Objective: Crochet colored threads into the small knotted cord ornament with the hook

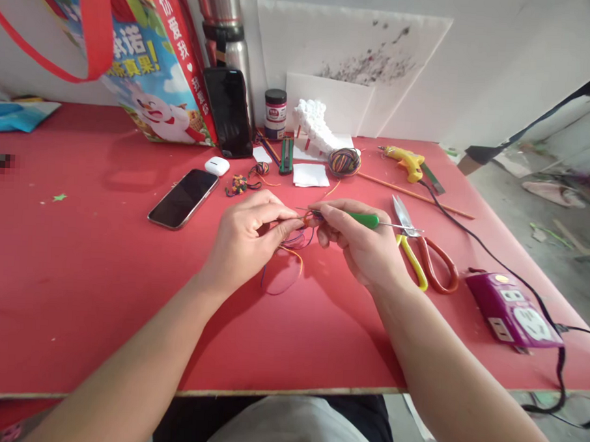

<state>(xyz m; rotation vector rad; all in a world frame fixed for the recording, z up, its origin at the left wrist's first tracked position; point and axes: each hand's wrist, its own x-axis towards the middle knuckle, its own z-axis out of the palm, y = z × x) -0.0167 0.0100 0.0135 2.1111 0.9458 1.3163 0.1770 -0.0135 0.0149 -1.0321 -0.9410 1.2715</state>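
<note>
In the head view my left hand (pixel 250 235) is closed, thumb and forefinger pinching a small bundle of thin orange and purple cords (pixel 300 239) over the table. Cord loops hang below the fingertips and reach the red surface. My right hand (pixel 355 240) meets it fingertip to fingertip, closed around a needle tool with a green handle (pixel 366 219). Thin metal sticks out at both ends of this tool; its left tip lies by the pinched cords. Whether the right fingers also grip cord is hidden. Beyond the hands sits a ball of multicoloured cord (pixel 344 162), a strand trailing towards them.
Scissors (pixel 414 246) lie right of my right hand, near a purple box (pixel 513 310) and a black cable. A yellow glue gun (pixel 404 162) rests behind. Phone (pixel 183 198), earbud case (pixel 216 166), knotted cord piece (pixel 238 185), jar (pixel 275 114) and shopping bag (pixel 167 111) stand leftward.
</note>
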